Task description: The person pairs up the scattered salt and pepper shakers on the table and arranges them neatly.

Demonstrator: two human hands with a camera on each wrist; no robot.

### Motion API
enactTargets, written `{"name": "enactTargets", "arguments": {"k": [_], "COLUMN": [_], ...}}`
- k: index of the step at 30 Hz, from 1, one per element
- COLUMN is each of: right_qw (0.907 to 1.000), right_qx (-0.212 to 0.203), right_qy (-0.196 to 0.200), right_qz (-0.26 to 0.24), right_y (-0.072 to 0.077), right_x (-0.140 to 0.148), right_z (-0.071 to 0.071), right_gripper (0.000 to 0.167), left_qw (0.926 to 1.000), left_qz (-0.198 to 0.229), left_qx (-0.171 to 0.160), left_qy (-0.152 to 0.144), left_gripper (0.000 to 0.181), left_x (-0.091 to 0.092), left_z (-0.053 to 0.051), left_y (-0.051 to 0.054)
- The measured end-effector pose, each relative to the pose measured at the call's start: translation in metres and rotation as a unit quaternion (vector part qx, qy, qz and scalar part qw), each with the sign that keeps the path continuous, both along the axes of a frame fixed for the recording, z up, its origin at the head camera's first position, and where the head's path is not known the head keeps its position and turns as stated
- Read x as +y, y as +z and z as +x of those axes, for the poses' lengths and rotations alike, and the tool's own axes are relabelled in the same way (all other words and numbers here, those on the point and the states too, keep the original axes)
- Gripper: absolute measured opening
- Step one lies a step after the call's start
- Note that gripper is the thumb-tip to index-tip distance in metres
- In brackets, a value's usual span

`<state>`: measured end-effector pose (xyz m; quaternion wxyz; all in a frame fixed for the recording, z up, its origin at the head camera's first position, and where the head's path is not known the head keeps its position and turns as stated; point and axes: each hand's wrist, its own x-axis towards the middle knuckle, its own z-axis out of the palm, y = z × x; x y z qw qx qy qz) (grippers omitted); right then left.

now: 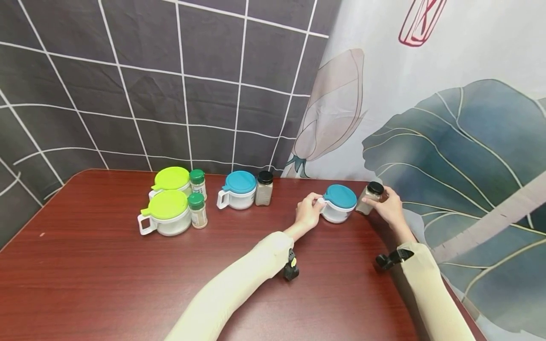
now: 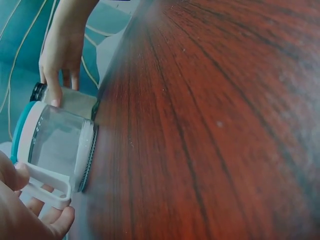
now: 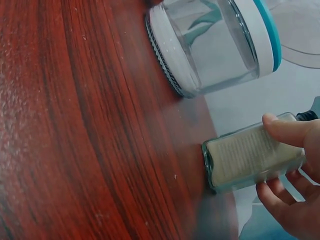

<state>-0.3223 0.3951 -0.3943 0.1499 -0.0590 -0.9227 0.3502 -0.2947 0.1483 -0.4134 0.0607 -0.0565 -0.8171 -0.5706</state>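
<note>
My left hand (image 1: 308,211) grips the white handle of a clear glass seasoning pot with a blue lid (image 1: 340,197), toward the right end of the table. In the left wrist view, the thumb and fingers wrap around that handle (image 2: 50,184). Just right of the pot, my right hand (image 1: 390,209) holds a square glass spice bottle (image 3: 245,155) with a black cap between thumb and fingers. Pale powder and a printed label show on the bottle, which leans slightly in the head view. A narrow gap separates bottle and pot in the right wrist view.
Left of my hands stand another blue-lidded pot (image 1: 240,190) and a black-capped bottle (image 1: 264,189). Farther left are two green-lidded pots (image 1: 166,213) beside two green-capped shakers (image 1: 198,211). Patterned cloth (image 1: 452,142) hangs behind and along the right table edge.
</note>
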Motion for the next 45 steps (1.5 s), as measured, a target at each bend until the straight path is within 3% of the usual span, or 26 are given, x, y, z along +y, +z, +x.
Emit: {"name": "enactTargets", "arguments": {"k": [8,17,31,38,45], "right_qw": [0.9998,0.9993,0.9982,0.9975,0.9974], "right_qx": [0.018,0.018,0.042,0.057,0.059], "right_qy": [-0.003,0.012,-0.041,-0.039,-0.040], "right_qz": [-0.005,-0.032,0.006,0.017,0.010], "right_y": [-0.003,-0.003,-0.004,-0.003,-0.004], "right_x": [-0.001,0.000,-0.003,-0.012,-0.017], "right_z": [0.001,0.004,0.008,0.012,0.011], "right_gripper": [0.060,0.058,0.059,0.062,0.062], "left_qw": [0.9995,0.9997,0.9993,0.9987,0.9989], "left_qz": [0.030,0.013,0.010,0.005,0.003], "left_qx": [0.005,0.011,0.009,0.002,-0.002], "left_qy": [0.012,0.016,0.033,0.050,0.046], "left_gripper": [0.025,0.023,0.020,0.018,0.018], "left_x": [-0.001,-0.002,0.001,0.001,-0.003], "left_z": [-0.002,-0.001,0.006,0.010,0.010], "left_y": [-0.002,-0.001,0.001,0.004,0.006]}}
